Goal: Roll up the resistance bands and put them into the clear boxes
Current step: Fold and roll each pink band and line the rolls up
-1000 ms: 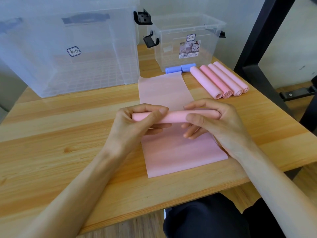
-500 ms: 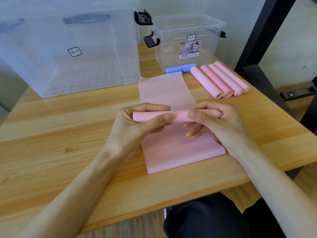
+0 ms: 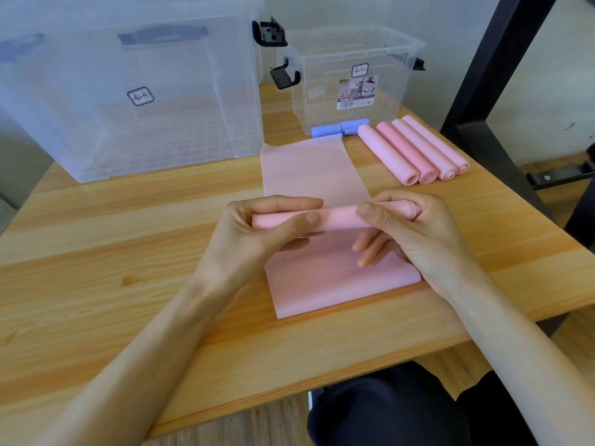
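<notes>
The left hand point(image 3: 257, 233) and right hand point(image 3: 415, 230) curl their fingers around a partly rolled pink band point(image 3: 335, 217) above the counter point(image 3: 128, 252). Four pink rolls point(image 3: 415, 149) and blue rolls point(image 3: 341, 127) lie finished outside the boxes point(image 3: 354, 78); boxing remains.

The thin stretchy resistance band point(image 3: 325, 272) in the middle is pale pink, translucent at its far end. Four rolled bands point(image 3: 415, 149) at far right are pink, one deeper. Two small rolls point(image 3: 339, 127) beside them are periwinkle blue. The big clear plastic box point(image 3: 135, 91) at far left shows a white grid floor; the small clear box point(image 3: 351, 78) has black latches. The striped wooden table point(image 3: 128, 252) is honey-yellow.
</notes>
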Demonstrator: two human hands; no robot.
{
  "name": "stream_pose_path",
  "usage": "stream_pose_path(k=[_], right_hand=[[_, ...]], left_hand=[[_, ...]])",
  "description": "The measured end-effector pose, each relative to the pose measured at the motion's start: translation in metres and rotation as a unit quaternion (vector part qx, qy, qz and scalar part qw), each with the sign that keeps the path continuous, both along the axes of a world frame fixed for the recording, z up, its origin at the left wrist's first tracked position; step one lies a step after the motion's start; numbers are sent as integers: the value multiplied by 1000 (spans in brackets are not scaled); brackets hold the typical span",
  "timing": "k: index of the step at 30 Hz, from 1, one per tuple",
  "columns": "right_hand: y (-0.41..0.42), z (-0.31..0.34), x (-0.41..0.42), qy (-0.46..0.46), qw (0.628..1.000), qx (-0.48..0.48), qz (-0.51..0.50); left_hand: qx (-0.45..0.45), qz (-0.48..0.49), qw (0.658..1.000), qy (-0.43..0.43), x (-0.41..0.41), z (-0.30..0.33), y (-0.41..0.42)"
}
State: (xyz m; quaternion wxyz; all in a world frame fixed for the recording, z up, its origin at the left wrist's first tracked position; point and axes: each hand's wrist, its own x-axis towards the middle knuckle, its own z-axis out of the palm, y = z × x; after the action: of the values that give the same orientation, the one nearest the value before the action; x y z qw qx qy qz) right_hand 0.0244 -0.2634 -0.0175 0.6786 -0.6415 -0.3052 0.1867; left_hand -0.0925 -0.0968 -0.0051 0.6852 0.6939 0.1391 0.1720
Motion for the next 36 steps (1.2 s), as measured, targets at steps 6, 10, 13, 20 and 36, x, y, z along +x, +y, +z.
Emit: stream_pose_path(k=[6, 10, 13, 20, 36], right_hand=[[1, -1, 2, 6, 1000, 3, 2], [1, -1, 2, -4, 1000, 16, 25], [1, -1, 2, -18, 999, 22, 19], [-1, -2, 1, -1, 1000, -11, -3], [0, -1, 2, -18, 999, 37, -12]], left_hand=[[20, 13, 1000, 2, 0, 0, -1], [11, 15, 1000, 12, 1, 0, -2], [3, 19, 1000, 7, 1, 0, -1], [56, 20, 998, -4, 2, -2, 0], [4, 19, 1000, 0, 2, -2, 0]])
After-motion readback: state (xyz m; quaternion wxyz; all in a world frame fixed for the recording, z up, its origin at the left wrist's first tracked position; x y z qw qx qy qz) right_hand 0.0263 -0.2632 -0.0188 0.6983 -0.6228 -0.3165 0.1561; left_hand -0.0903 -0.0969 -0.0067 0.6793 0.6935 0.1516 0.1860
